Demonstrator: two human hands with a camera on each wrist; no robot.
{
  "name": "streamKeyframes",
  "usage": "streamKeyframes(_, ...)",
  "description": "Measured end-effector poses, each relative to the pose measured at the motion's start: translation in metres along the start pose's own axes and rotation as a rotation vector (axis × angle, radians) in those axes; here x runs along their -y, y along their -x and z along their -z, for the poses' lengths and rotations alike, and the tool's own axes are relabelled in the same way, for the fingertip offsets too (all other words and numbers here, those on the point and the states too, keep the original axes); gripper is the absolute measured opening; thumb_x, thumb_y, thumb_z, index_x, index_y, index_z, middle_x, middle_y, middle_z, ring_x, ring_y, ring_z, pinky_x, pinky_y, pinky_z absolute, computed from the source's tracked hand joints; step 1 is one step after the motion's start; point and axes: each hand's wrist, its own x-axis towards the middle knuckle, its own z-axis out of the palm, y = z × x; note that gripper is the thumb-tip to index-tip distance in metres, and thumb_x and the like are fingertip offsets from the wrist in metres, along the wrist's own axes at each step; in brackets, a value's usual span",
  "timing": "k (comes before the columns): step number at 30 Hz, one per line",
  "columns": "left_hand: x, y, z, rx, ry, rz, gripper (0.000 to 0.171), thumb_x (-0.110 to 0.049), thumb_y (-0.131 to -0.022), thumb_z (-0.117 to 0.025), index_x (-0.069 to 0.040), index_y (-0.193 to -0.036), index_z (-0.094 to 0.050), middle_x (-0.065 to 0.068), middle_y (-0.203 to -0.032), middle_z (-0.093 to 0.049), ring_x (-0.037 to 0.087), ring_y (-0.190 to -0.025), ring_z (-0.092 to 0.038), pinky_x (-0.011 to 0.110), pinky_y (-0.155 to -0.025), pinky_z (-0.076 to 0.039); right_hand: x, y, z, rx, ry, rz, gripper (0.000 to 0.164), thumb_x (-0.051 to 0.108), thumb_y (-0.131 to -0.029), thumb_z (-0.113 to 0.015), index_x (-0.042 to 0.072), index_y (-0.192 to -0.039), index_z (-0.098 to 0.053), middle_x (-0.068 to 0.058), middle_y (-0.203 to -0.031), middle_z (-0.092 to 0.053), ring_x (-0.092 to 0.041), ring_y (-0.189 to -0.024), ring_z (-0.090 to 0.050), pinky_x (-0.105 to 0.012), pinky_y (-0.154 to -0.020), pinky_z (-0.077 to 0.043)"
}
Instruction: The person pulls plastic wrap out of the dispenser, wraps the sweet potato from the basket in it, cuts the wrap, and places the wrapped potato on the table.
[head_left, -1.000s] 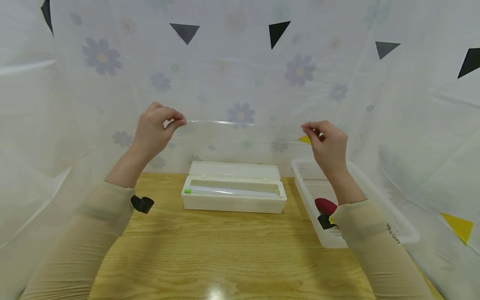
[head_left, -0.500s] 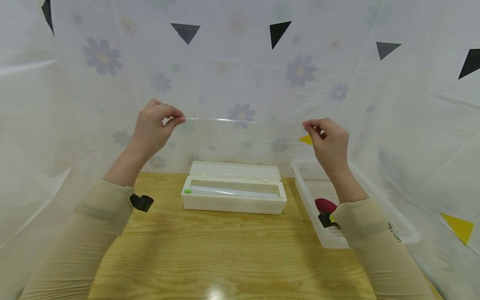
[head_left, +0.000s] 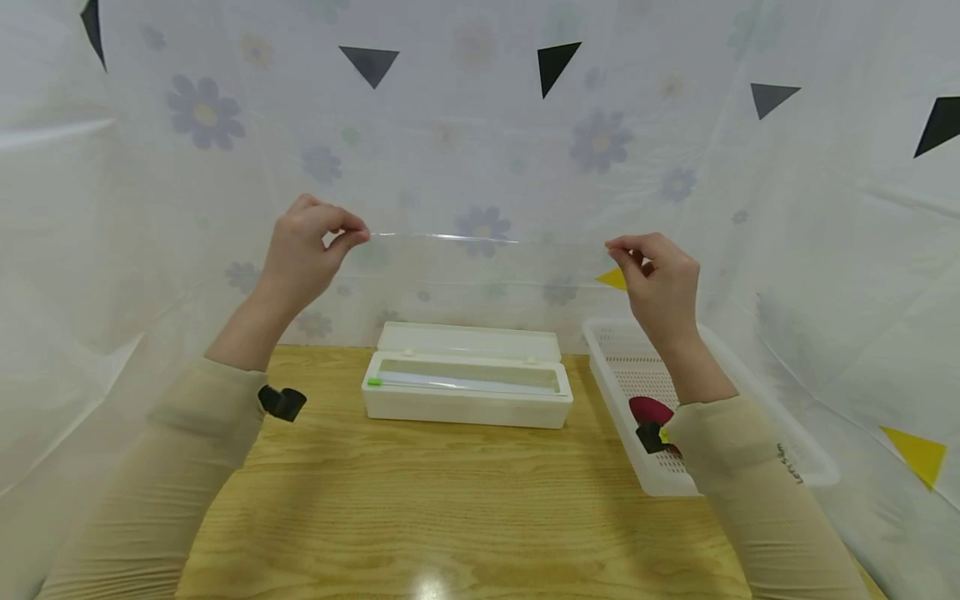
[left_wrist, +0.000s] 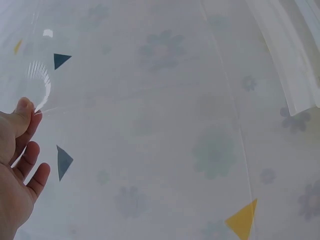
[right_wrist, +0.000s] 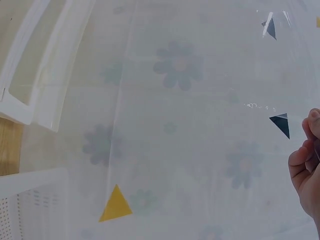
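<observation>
A sheet of clear plastic wrap [head_left: 450,237] spans the air between both hands, its upper edge showing as a thin shiny line. My left hand [head_left: 306,242] pinches one corner between thumb and forefinger; in the left wrist view, gleaming creases [left_wrist: 42,87] fan out from that grip. At the other end my right hand [head_left: 663,279] pinches the opposite corner, fingertips together. Below and between them, a white plastic-wrap dispenser box [head_left: 465,410] stands on the table with its lid [head_left: 468,340] tipped back. A green tab [head_left: 375,382] sits at its left front.
A white perforated basket [head_left: 609,375] stands right of the box, partly behind the right forearm. Inside it lies a dark red object [head_left: 649,409], partly covered by the wrist camera. The wooden table [head_left: 450,500] meets a flower-patterned curtain [head_left: 480,150] hung with triangular flags.
Both hands have risen slightly, with the plastic wrap still stretched between them. The right hand has shifted a touch to the right. The box and basket stay put.
</observation>
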Motion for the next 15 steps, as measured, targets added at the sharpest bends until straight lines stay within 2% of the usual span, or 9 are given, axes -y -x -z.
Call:
streamKeyframes(5,0.001,0.003,-0.002,0.011,-0.005,-0.005,0.01,-0.008,-0.084,-0.068,0.001,-0.086,-0.071,0.015,-0.079,-0.068,0.026,-0.074,-0.046,0.034,-0.066,-0.033,-0.001,0.003,-0.002,0.016,0.015,-0.005,0.01,0.009,-0.087,-0.067,0.003,-0.089,-0.074,-0.012,-0.082,-0.069,-0.009,-0.066,-0.049,-0.011,-0.057,-0.033)
streamKeyframes(8,0.002,0.006,-0.006,0.019,-0.004,-0.007,0.009,-0.007,-0.084,-0.068,0.002,-0.086,-0.071,0.016,-0.079,-0.068,0.026,-0.073,-0.045,0.038,-0.079,-0.041,-0.002,0.006,-0.003,0.019,0.022,-0.018,0.009,0.009,-0.087,-0.067,0.004,-0.089,-0.074,-0.011,-0.082,-0.069,-0.01,-0.066,-0.049,-0.011,-0.057,-0.033)
streamKeyframes(11,0.004,0.009,-0.01,0.023,0.002,-0.005,0.008,-0.007,-0.084,-0.069,0.001,-0.086,-0.071,0.015,-0.078,-0.068,0.026,-0.072,-0.045,0.041,-0.083,-0.041,-0.004,0.009,-0.004,0.03,0.031,-0.02,0.009,0.01,-0.087,-0.067,0.004,-0.09,-0.074,-0.011,-0.083,-0.069,-0.01,-0.066,-0.049,-0.011,-0.057,-0.034)
streamKeyframes(12,0.005,0.01,-0.011,0.025,0.011,-0.003,0.008,-0.006,-0.083,-0.069,0.001,-0.086,-0.071,0.015,-0.078,-0.068,0.026,-0.072,-0.045,0.043,-0.088,-0.04,-0.005,0.01,-0.004,0.033,0.033,-0.019,0.009,0.01,-0.087,-0.067,0.004,-0.09,-0.074,-0.011,-0.082,-0.069,-0.01,-0.066,-0.049,-0.011,-0.057,-0.034)
streamKeyframes(13,0.006,0.011,-0.012,0.025,0.016,-0.001,0.007,-0.006,-0.083,-0.069,0.001,-0.086,-0.071,0.015,-0.078,-0.068,0.026,-0.072,-0.045,0.042,-0.083,-0.039,-0.005,0.01,-0.004,0.038,0.033,-0.019,0.009,0.009,-0.087,-0.067,0.004,-0.09,-0.074,-0.012,-0.082,-0.069,-0.01,-0.066,-0.049,-0.011,-0.057,-0.033)
streamKeyframes(15,0.007,0.012,-0.014,0.025,0.021,0.004,0.007,-0.006,-0.083,-0.07,0.001,-0.086,-0.071,0.014,-0.078,-0.068,0.025,-0.072,-0.045,0.042,-0.086,-0.04,-0.006,0.011,-0.003,0.052,0.041,-0.012,0.01,0.01,-0.088,-0.066,0.003,-0.091,-0.073,-0.013,-0.083,-0.069,-0.01,-0.066,-0.049,-0.011,-0.056,-0.033)
